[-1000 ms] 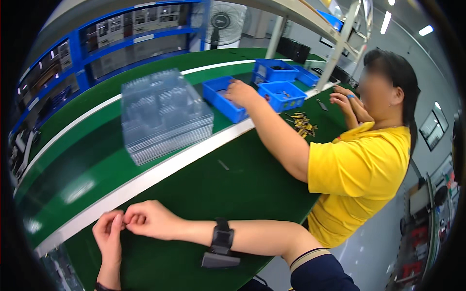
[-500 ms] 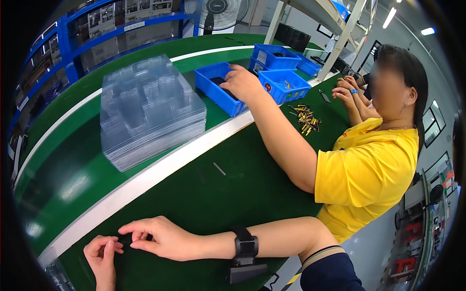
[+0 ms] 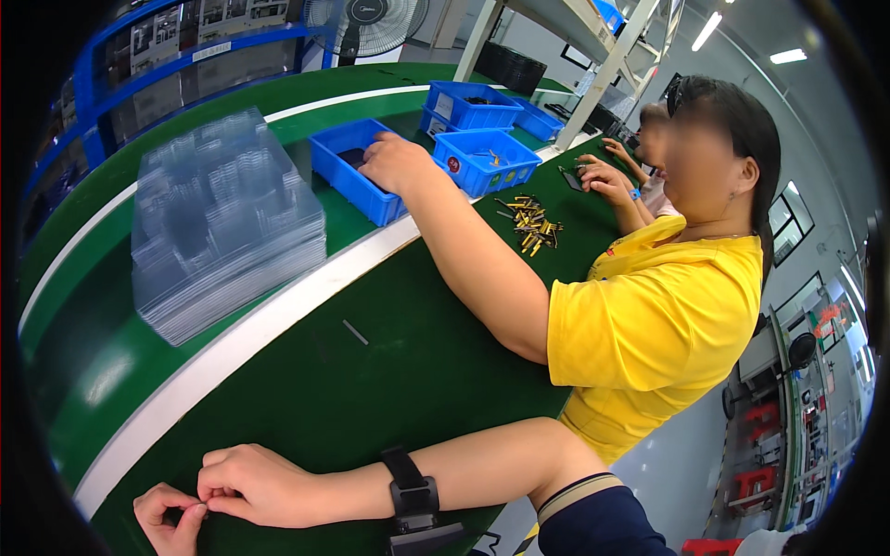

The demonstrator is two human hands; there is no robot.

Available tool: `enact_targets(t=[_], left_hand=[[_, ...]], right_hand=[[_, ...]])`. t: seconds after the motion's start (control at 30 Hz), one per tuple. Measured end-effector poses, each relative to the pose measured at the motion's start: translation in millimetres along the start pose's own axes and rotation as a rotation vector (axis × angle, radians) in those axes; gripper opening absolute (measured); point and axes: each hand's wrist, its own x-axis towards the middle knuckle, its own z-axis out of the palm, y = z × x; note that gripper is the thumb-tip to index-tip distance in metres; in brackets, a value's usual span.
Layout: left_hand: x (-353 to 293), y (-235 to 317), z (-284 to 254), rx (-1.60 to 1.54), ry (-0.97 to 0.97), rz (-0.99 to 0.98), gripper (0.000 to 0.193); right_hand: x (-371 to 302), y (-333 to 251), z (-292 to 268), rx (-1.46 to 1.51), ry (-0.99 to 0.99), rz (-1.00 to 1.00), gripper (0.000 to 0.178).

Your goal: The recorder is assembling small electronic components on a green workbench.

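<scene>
At the lower left, over the dark green work mat [image 3: 306,398], my right hand [image 3: 255,486] has its fingers curled and thumb and fingertips pinched. My left hand [image 3: 167,521] meets it there, also pinching with thumb and index finger. The fingertips of both hands touch or nearly touch; anything between them is too small or hidden to make out. A black strap with a dark device [image 3: 413,499] is around my right forearm. Farther up the mat, apart from my hands, lies a thin grey strip [image 3: 355,333].
A tall stack of clear plastic trays [image 3: 227,222] stands beyond the white rail [image 3: 222,357]. A co-worker in a yellow shirt [image 3: 658,324] reaches into a blue bin [image 3: 380,206]. More blue bins [image 3: 491,171] and a pile of yellow-and-black small parts [image 3: 533,227] are farther off.
My right fingers have closed into a pinch and come against my left fingertips. The whole view has shifted, moving the scene leftward. A co-worker's hand now reaches a dark flat piece.
</scene>
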Motion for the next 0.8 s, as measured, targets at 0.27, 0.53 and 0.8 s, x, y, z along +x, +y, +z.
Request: enact_targets(t=[0.27, 0.53, 0.8], left_hand=[[-7.4, -23.0, -9.0, -0.073, 0.004, -0.057, 0.014], [-1.8, -9.2, -8.8, -0.028, -0.065, -0.061, 0.025], [-2.6, -10.4, -12.8, 0.025, -0.121, -0.149, 0.029]], right_hand=[[-1.8, 0.1, -3.1, 0.120, 0.001, 0.036, 0.010], [-0.1, 1.6, -2.5, 0.044, 0.072, 0.001, 0.006], [0.8, -2.3, -3.4, 0.045, 0.052, 0.050, 0.009]])
